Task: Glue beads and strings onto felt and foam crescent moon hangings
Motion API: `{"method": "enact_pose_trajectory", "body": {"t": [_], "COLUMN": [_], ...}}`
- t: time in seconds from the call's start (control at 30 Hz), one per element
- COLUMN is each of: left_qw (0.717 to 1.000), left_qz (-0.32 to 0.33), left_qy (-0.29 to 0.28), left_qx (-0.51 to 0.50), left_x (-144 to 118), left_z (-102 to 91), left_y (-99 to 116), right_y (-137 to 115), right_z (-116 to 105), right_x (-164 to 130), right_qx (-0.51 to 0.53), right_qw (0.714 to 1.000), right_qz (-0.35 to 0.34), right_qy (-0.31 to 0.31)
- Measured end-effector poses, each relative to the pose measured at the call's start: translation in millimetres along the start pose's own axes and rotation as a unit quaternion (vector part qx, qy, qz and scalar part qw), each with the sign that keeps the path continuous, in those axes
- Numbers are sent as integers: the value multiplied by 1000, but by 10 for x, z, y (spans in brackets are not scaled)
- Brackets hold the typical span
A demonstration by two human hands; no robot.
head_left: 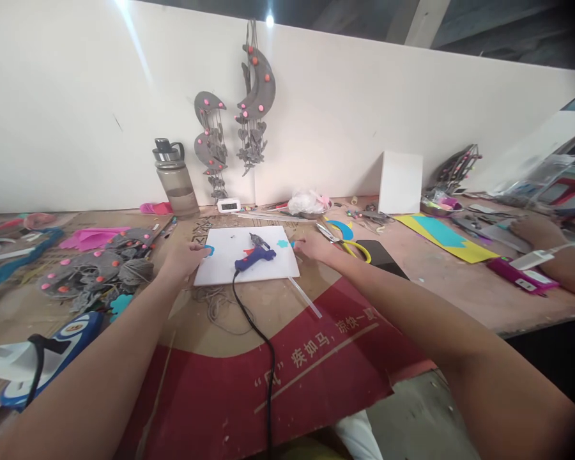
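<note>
A white board [220,275] lies on the cardboard, with a blue glue gun [256,258] resting on it and its black cord trailing toward me. At the board's left edge my left hand [184,260] pinches a blue cut-out piece [209,251]. My right hand [314,247] is closed at the right edge, a small blue piece [292,245] showing at its fingertips. Between that hand and the glue gun lies a light-blue flower-shaped piece [282,243]. A bit of red [248,251] shows beside the glue gun. Below the board's right corner is a clear glue stick [306,298].
Yellow-handled scissors [347,246] lie right of the board. Grey felt moon pieces and a yarn ball [137,271] are at left. A water bottle [176,182] stands by the wall, near hanging moon ornaments [263,89]. Another person's hand [531,230] is at far right.
</note>
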State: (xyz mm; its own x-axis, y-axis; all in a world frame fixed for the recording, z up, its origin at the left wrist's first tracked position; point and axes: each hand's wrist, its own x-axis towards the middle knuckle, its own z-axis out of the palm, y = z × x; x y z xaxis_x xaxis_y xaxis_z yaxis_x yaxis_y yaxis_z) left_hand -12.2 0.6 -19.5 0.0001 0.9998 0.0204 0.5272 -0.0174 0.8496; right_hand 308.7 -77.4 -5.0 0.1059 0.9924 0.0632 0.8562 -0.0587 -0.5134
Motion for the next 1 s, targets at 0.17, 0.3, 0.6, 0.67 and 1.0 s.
{"method": "enact_pose_trajectory", "body": {"t": [0.17, 0.3, 0.6, 0.67, 1.0], "left_qw": [998, 995, 979, 971, 935], "left_qz": [14, 59, 91, 88, 88], "left_qy": [3, 62, -47, -83, -219], "left_qx": [53, 48, -176, -204, -264], "left_x": [-55, -109, -393, -461, -695], "left_z": [-39, -82, 60, 107, 282], "left_y": [26, 84, 428, 477, 593], "right_y": [32, 32, 69, -17, -830], "right_z": [-108, -73, -148, -169, 134], "right_x": [110, 199, 160, 97, -295], "right_qx": [-61, -65, 26, 62, 438], "right_qw": [998, 997, 998, 995, 891], "right_qz": [7, -7, 40, 37, -105], "right_qy": [-1, -29, 39, 65, -45]}}
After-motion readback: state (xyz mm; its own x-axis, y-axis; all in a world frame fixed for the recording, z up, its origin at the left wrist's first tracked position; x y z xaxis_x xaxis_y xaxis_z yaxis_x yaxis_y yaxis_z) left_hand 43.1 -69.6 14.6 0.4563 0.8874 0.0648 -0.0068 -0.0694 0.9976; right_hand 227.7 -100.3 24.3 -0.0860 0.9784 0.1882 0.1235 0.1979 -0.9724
